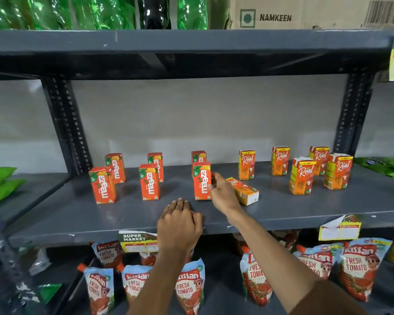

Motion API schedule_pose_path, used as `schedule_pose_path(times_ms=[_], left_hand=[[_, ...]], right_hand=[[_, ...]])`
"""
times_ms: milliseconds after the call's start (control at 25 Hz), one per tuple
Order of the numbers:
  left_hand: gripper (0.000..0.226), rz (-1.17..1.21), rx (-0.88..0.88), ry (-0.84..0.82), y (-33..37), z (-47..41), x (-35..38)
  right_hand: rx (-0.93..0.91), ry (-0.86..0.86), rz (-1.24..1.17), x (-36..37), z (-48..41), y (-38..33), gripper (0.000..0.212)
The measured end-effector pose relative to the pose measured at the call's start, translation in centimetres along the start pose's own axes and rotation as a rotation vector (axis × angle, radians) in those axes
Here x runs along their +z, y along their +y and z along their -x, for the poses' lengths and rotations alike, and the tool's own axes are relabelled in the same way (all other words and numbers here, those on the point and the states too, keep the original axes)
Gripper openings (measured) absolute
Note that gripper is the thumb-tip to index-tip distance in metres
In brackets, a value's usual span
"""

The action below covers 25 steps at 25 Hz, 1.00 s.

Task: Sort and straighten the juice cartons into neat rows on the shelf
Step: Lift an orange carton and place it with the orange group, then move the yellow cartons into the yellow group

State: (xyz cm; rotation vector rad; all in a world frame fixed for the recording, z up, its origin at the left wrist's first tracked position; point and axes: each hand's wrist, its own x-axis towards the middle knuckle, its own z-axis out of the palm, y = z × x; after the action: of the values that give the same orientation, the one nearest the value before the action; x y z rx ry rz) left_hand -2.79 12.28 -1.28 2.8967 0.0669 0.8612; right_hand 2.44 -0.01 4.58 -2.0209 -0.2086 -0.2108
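Right hand (223, 193) pinches upright Maaza carton (201, 181) (toppled Real carton (243, 190) just behind it); left hand (180, 223) flat, fingers together, on shelf (77, 214) edge.

A dark grey metal shelf (77, 214) on perforated uprights (66, 123) stands against a plain pale wall (191, 114)

The dark grey painted metal shelf (77, 214) has a smooth, faintly sheeny surface with small white chips. The orange printed paperboard juice cartons (201, 180) look semi-glossy. At six o'clock, red-and-blue plastic tomato pouches (189, 289) shine; at one o'clock sits a matt brown cardboard box (305, 12).
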Motion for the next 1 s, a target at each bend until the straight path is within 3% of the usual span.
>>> schedule_pose_path(times_ms=[400, 600, 720, 800, 920, 1000], left_hand=[[0.052, -0.019, 0.024, 0.024, 0.0, -0.2, -0.2], [0.035, 0.129, 0.036, 0.069, -0.1, 0.2, -0.9], [0.03, 0.288, 0.056, 0.111, 0.5, 0.6, -0.7], [0.032, 0.314, 0.086, 0.119, 2.5, 0.2, -0.5], [0.023, 0.273, 0.132, 0.105, 6.3, -0.6, -0.5], [0.023, 0.228, 0.122, 0.04, 7.7, -0.8, -0.3]], right_hand=[[0.012, 0.014, 0.003, 0.8, -2.0, 1.5, 0.04], [-0.217, 0.194, 0.19, -1.0, -0.1, 2.2, 0.057], [-0.319, 0.375, 0.456, -4.8, 0.4, 3.9, 0.062], [-0.274, 0.396, 0.579, -7.0, 0.6, 5.7, 0.061], [-0.068, 0.276, 0.416, -7.9, 0.8, 6.5, 0.068], [-0.051, 0.241, 0.415, -7.7, 0.6, 6.7, 0.066]])
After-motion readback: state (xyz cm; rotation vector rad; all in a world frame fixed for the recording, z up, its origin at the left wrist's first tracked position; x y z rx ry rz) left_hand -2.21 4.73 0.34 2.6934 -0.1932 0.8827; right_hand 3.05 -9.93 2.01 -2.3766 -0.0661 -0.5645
